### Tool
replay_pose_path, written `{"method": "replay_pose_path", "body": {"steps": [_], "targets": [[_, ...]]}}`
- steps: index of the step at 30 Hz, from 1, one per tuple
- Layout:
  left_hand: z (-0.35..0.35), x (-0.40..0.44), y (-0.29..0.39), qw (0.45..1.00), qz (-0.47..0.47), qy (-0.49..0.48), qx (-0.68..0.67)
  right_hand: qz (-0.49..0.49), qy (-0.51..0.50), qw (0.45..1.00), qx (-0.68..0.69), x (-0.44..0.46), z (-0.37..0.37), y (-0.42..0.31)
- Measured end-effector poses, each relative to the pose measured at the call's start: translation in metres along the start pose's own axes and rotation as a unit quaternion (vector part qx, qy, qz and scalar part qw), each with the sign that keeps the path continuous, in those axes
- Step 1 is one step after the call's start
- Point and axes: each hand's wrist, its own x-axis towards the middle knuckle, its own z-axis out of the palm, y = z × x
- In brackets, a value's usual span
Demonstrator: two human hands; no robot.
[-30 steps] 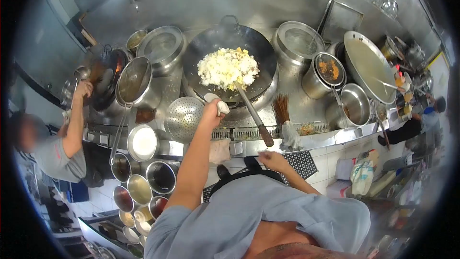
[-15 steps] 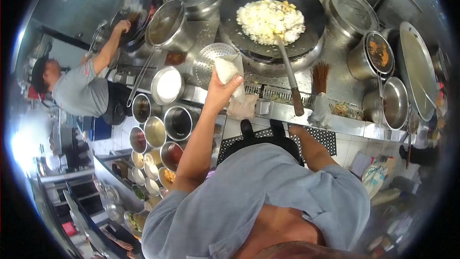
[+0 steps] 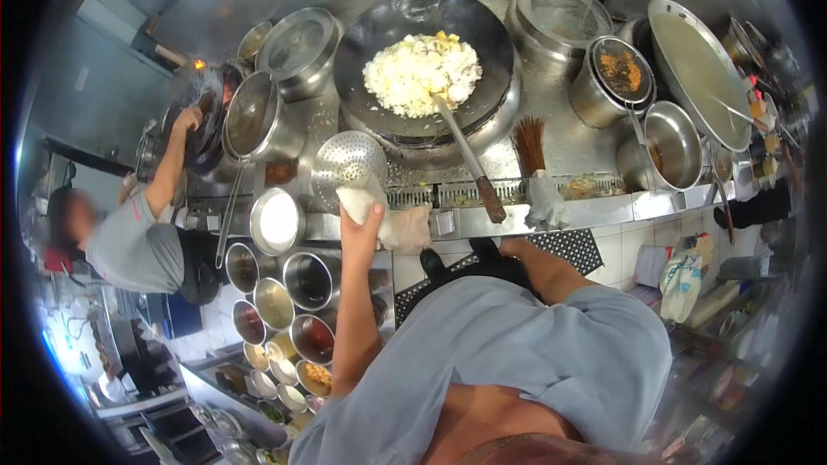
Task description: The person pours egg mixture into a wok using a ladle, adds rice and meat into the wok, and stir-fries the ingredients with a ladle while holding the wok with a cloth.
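Note:
My left hand is closed around a folded white cloth at the counter's front edge. Just beyond the cloth lies a round perforated strainer, partly covered by it. My right arm reaches down by my waist, and the fingers of my right hand are hidden. A large black wok on the stove holds a heap of white and yellow fried rice. The head of a wooden-handled ladle rests in the rice; its handle points toward me over the counter edge.
A bamboo brush stands right of the ladle. Lidded pots flank the wok, with a wide pan far right. Several sauce containers sit lower left. A co-worker reaches toward a smoking wok with a small flame on the left.
My view has tilted, so the stove sits lower and further left. My left hand keeps hold of the cloth, drawn back slightly toward the counter edge. The ladle stays in the wok.

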Motion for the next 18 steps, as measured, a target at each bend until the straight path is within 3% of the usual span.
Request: {"method": "replay_pose_path", "body": {"steps": [18], "targets": [[-0.002,-0.002,-0.008,0.997,-0.046,-0.041,0.034,0.001,0.016,0.999,-0.034,-0.017,-0.018,-0.015]]}}
